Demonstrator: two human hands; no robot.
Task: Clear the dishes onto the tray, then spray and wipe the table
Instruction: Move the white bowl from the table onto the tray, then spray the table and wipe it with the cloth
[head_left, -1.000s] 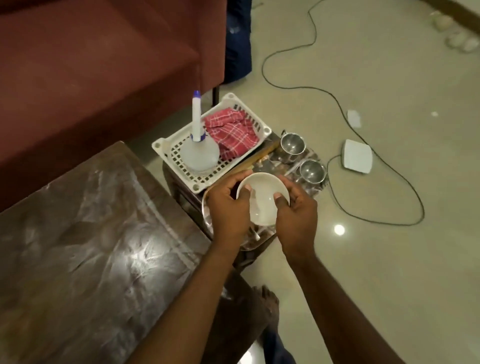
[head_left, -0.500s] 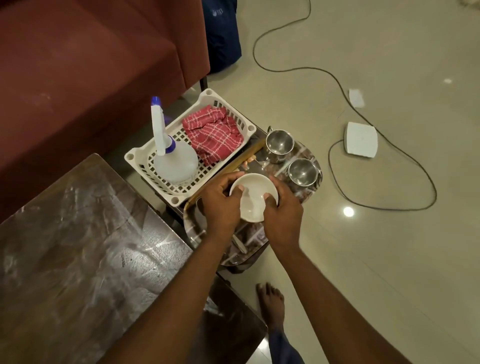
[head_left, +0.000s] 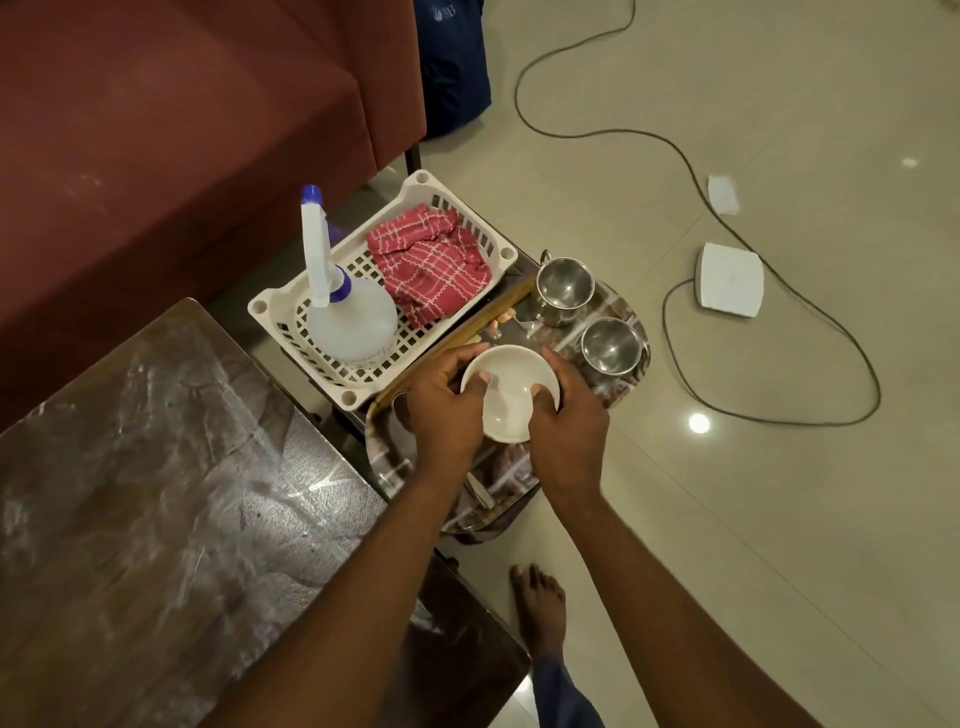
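A white bowl (head_left: 508, 389) is held over the patterned tray (head_left: 618, 382), which sits on a low stand right of the dark table (head_left: 156, 493). My left hand (head_left: 447, 410) grips the bowl's left rim and my right hand (head_left: 569, 421) grips its right rim, thumbs inside. Whether the bowl rests on the tray I cannot tell. Two steel cups (head_left: 563, 283) (head_left: 610, 345) stand at the tray's far end. A spoon handle (head_left: 480, 491) shows under my wrists. A white basket (head_left: 280, 304) holds a spray bottle (head_left: 348, 317) and a red checked cloth (head_left: 431, 267).
A maroon sofa (head_left: 182, 130) runs along the far left. A black cable (head_left: 779, 291) loops across the tiled floor past a white box (head_left: 730, 280). A dark blue bag (head_left: 452, 62) leans by the sofa. My bare foot (head_left: 540, 608) stands beside the table corner.
The bowl and both hands have sunk a little toward the tray. The camera has shifted, so the basket and tray sit further right in view.
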